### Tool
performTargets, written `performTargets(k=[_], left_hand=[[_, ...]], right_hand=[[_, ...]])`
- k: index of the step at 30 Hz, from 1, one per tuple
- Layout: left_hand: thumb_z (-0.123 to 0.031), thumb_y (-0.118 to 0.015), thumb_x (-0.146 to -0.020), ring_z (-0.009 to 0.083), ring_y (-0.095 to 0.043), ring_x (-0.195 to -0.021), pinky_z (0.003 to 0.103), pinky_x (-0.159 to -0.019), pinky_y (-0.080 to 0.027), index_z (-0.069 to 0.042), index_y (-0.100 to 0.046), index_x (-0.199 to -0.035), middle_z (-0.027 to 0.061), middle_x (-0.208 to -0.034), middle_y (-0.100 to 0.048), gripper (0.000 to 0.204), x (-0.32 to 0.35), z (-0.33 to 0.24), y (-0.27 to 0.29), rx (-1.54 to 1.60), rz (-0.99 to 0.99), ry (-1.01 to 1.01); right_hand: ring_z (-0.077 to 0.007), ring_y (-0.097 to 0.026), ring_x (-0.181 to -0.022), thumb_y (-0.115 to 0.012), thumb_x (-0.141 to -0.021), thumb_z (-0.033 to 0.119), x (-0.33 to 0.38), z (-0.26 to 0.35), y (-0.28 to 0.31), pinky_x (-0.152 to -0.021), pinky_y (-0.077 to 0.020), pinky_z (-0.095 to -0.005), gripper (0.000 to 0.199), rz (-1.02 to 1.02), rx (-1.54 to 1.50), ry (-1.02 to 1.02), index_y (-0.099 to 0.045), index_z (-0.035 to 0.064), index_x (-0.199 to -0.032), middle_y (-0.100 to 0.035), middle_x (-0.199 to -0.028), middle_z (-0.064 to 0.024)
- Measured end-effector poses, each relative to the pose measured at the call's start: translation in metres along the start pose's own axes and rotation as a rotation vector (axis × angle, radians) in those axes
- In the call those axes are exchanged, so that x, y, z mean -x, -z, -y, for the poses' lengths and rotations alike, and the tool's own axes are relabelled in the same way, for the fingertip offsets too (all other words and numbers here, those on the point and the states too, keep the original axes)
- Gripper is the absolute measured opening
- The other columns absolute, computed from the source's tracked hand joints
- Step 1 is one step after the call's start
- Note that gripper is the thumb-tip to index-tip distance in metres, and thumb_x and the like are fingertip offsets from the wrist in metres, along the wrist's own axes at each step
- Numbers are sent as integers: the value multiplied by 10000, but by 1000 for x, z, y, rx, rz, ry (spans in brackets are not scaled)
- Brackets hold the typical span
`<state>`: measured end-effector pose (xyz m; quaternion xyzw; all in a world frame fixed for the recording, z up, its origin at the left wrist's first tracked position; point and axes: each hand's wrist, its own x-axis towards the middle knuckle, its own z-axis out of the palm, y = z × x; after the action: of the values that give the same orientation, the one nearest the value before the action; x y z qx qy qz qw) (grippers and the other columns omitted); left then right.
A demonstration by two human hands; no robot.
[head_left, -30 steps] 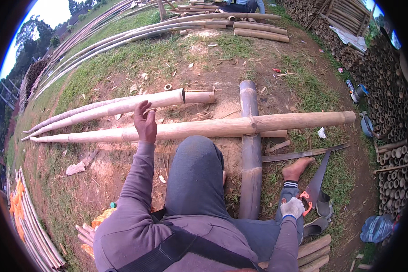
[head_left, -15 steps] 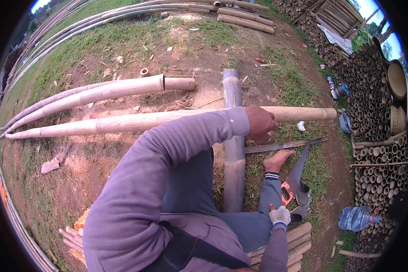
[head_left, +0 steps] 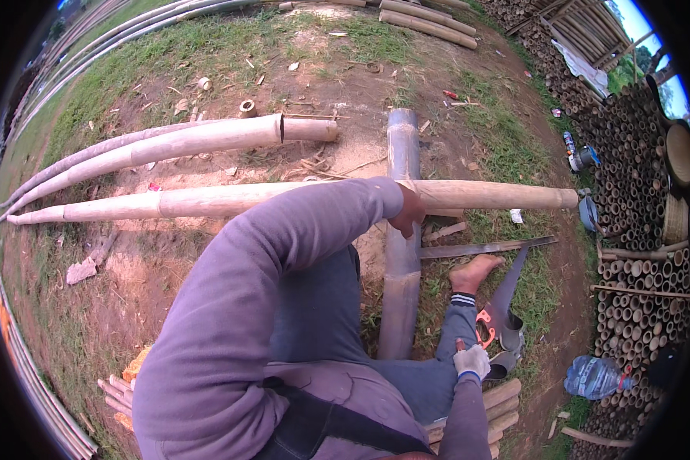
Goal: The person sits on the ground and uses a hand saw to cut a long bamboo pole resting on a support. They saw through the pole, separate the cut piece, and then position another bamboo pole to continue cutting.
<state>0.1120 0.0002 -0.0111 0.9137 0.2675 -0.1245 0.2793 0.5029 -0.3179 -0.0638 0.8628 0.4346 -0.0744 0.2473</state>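
Note:
A long pale bamboo pole (head_left: 498, 195) lies across a thick grey bamboo log (head_left: 401, 307) on the ground. My left hand (head_left: 410, 211) is bare and closed over the pole where it crosses the log; its fingers are partly hidden. My right hand (head_left: 471, 359), in a white glove, rests closed by my lower leg. A small brown tip shows at its top, and I cannot make out what it holds. Just beyond it lies a handsaw (head_left: 506, 287) with an orange handle, near my bare foot (head_left: 475, 274). A long flat strip (head_left: 491, 248) lies beyond the foot.
More bamboo poles (head_left: 199, 140) lie at the left. Stacked cut bamboo (head_left: 629, 169) lines the right side, with a clear plastic jug (head_left: 594, 377) and a blue-and-black tool (head_left: 583, 158) beside it. Beneath me is a bamboo seat (head_left: 502, 410). Wood scraps dot the grass.
My left hand has slid left along the pole to the log, uncovering a wood piece below the pole. The view has shifted slightly; my right hand stays by the leg.

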Motion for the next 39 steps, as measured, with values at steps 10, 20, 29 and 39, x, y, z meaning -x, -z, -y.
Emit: performTargets(k=[10, 20, 29, 39], left_hand=[[-492, -779, -961, 421, -716, -1233, 515, -1086, -538, -108, -642, -1502, 215, -1302, -756, 678, 6, -6, 9, 10, -33, 6], [-355, -781, -985, 400, -751, -1165, 461, -994, -597, -115, -579, -1551, 217, -1305, -753, 647, 39, -47, 56, 212, -195, -71], [-316, -799, -970, 481, -711, -1182, 520, -1017, -581, -66, -584, -1514, 259, -1290, -737, 636, 39, -42, 64, 109, -225, -55], [-296, -830, -939, 472, -715, -1178, 526, -1000, -588, -90, -576, -1525, 260, -1326, -714, 672, 19, -60, 80, 16, -217, -38]], right_hand=[[-368, -763, -1189, -704, -956, 689, 11, -1, 12, -1015, -582, -511, 704, 21, -25, -41, -811, 40, -1205, -797, -1242, -194], [-406, -759, -999, -731, -957, 457, -28, 42, -29, -883, -574, -571, 452, -625, -308, 349, -782, 65, -1176, -790, -1021, -179], [-434, -734, -1171, -757, -976, 392, -120, 205, -20, -1028, -573, -497, 440, 10, -897, 96, -766, 27, -1221, -777, -1151, -278], [-260, -693, -850, -763, -999, 236, -208, 276, -93, -748, -561, -418, 191, 488, -1754, -327, -707, 76, -1089, -713, -944, -108]])
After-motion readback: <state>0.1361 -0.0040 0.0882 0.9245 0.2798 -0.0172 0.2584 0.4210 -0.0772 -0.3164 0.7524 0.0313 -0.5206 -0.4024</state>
